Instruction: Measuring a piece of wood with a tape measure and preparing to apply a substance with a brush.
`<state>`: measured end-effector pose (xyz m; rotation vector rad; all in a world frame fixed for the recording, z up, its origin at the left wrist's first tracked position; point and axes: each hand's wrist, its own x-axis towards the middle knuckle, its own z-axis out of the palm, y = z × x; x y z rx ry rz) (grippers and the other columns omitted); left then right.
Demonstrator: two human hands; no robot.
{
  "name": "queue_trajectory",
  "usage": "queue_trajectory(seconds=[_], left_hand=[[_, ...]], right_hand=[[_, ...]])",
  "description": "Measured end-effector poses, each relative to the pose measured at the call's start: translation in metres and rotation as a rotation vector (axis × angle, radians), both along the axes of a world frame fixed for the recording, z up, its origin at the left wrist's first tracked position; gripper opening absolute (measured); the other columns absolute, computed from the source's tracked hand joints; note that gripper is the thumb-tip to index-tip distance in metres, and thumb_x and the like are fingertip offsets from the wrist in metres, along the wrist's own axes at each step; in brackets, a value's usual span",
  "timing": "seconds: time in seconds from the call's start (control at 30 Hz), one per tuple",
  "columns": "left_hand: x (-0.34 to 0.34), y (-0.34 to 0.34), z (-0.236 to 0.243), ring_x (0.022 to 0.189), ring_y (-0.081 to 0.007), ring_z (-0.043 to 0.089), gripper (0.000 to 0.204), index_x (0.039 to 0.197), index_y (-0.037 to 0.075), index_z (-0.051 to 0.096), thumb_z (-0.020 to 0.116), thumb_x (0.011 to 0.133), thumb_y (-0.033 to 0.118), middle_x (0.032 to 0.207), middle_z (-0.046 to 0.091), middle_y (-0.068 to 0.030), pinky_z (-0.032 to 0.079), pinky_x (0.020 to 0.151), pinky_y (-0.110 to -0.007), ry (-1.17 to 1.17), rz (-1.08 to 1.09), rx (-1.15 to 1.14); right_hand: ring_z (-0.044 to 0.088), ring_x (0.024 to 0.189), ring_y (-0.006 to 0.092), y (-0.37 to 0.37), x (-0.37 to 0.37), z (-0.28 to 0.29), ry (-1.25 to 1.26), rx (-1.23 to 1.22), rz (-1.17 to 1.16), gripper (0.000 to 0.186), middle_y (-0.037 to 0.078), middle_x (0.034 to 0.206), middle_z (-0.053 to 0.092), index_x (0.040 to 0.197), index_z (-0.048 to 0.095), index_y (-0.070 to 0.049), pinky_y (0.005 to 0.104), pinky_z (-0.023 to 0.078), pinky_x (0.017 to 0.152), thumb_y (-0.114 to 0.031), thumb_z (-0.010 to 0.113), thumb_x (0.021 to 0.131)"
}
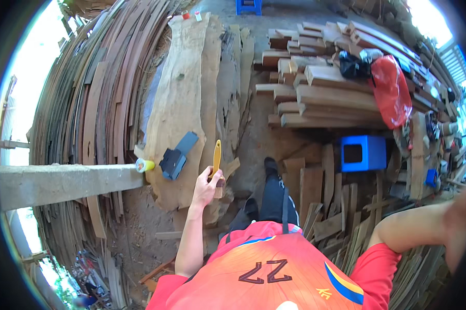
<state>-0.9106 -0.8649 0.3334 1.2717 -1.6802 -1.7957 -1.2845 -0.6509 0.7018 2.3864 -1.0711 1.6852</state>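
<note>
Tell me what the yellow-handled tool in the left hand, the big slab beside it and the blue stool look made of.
Yellow-handled tool: smooth, glossy handle, likely plastic. Large pale slab: raw unfinished wood, with visible grain and irregular edges. Blue square stool: uniform bright colour and moulded shape suggest plastic.

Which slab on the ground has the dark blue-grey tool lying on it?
The widest, palest live-edge slab, leftmost of the flat slabs. The tool lies near its lower end, left of the left hand gripping a yellow-handled brush.

Blue square plastic stool (363, 153) on the dirt floor, red plastic bag (391, 92) above it on stacked sawn timber blocks (315, 98), black bag (352, 66) beside the red one, curved wall of leaning dark planks (96, 103) far left of the stool, grey concrete beam (62, 183) below those planks
</note>
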Motion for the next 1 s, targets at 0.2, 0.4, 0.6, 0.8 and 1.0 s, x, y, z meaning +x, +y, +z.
queue_trajectory(seconds=[0.2, 0.4, 0.6, 0.8, 1.0], left_hand=[[-0.058, -0.075, -0.004, 0.076, -0.0133, 0.070, 0.024, 0.103, 0.001, 0.062, 0.060, 0.106, 0.025, 0.090, 0.073, -0.0084, 0.058, 0.072, -0.030, -0.128, 0.142, 0.068], [-0.076, -0.121, 0.001, 0.062, -0.0159, 0.069, 0.023, 0.103, 0.003, 0.059, 0.059, 0.107, 0.026, 0.083, 0.072, -0.0101, 0.056, 0.058, -0.029, -0.082, 0.306, 0.146], [-0.089, -0.180, -0.004, 0.064, -0.0136, 0.066, 0.024, 0.105, 0.005, 0.060, 0.059, 0.107, 0.029, 0.076, 0.067, -0.0067, 0.055, 0.054, -0.030, -0.152, 0.348, 0.203], [-0.134, -0.311, -0.021, 0.066, -0.0117, 0.065, 0.029, 0.108, 0.007, 0.063, 0.050, 0.110, 0.033, 0.079, 0.069, -0.0068, 0.053, 0.056, -0.027, 0.008, 0.283, 0.183], [-0.181, -0.408, 0.001, 0.071, -0.0117, 0.066, 0.028, 0.121, 0.003, 0.064, 0.051, 0.110, 0.025, 0.083, 0.069, -0.0061, 0.055, 0.060, -0.029, -0.043, 0.090, 0.114]], right_hand=[[0.068, 0.100, 0.0197, -0.136, -0.108, -0.182, -0.520, 0.824, -0.427, 0.035, 0.012, 0.115, 0.071, 0.122, 0.064, 0.003, 0.0338, 0.052, 0.097, -0.026, 0.054, 0.105], [0.073, 0.098, 0.0271, -0.212, -0.117, -0.331, -0.041, 1.487, -0.236, 0.032, 0.013, 0.109, 0.075, 0.120, 0.071, -0.006, 0.0390, 0.057, 0.090, -0.026, 0.073, 0.095], [0.071, 0.101, 0.0311, -0.325, -0.143, -0.339, 0.026, 1.381, -0.217, 0.032, 0.016, 0.108, 0.074, 0.119, 0.070, -0.006, 0.0416, 0.057, 0.090, -0.030, 0.068, 0.097], [0.071, 0.101, 0.0324, -0.430, -0.168, -0.323, 0.016, 1.328, -0.369, 0.033, 0.015, 0.107, 0.074, 0.117, 0.069, -0.007, 0.0424, 0.056, 0.090, -0.033, 0.068, 0.098], [0.072, 0.099, 0.0279, -0.481, -0.177, -0.325, -0.088, 1.326, -0.298, 0.032, 0.013, 0.107, 0.074, 0.124, 0.067, -0.006, 0.0391, 0.055, 0.091, -0.026, 0.069, 0.098]])
